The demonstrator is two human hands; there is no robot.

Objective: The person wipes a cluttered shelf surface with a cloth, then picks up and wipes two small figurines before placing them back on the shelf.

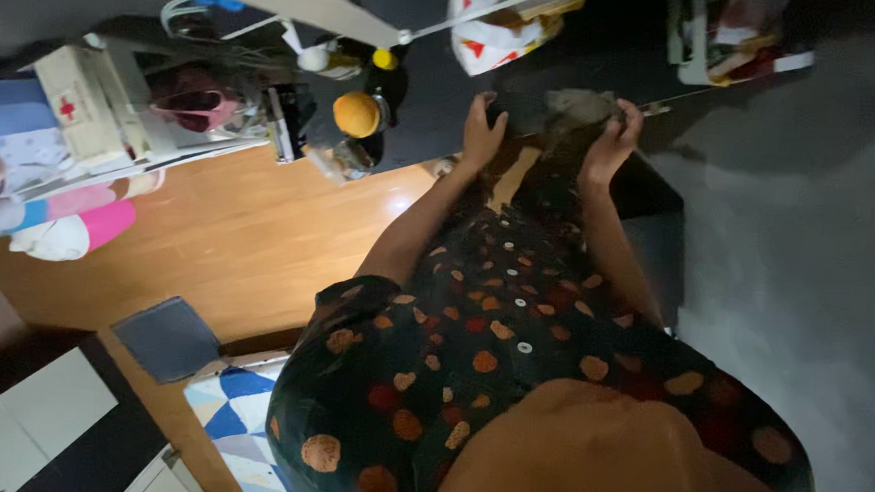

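both hands, left (483, 134) & right (610, 145), clamped on dark garment (551, 182), long axis running away from body.

Cluttered shelf (115, 119) crowds the left; dim grey floor (806, 255), seemingly open, lies right.

Bundle (579, 109) between both hands, shelf (114, 129) far left.

I can't make out the dim bundle (574, 108) my hands grip; white box (80, 117) partly hidden
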